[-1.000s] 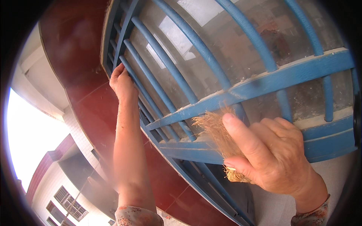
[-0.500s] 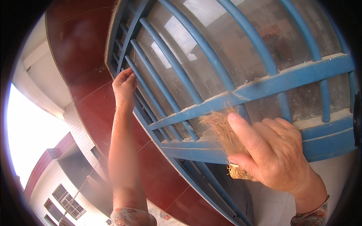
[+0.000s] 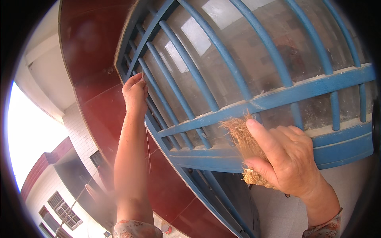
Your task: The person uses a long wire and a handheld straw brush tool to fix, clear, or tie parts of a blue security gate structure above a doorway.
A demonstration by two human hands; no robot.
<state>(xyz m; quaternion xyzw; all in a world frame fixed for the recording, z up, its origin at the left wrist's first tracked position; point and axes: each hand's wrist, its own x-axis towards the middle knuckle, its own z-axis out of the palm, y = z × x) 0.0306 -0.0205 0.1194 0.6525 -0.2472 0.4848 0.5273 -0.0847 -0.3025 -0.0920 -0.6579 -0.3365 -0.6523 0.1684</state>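
Two hands up at blue window grille (image 3: 278,95). Head view: left hand (image 3: 135,93) has slid lower along the left-edge bars since a sec ago, fingers pinched on one bar. Right hand (image 3: 287,158) stays clenched round small straw brush (image 3: 244,139), frayed tan bristles touching the lower crossbar, dusty glass behind.

Left hand (image 3: 135,92) lower on the blue grille (image 3: 274,99), now pinching.

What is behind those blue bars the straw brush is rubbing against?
Behind the blue bars is a dusty glass pane, with pale reflections and a dim reddish shape. The right hand and the straw brush cover part of the lower rail; the room beyond is unclear.
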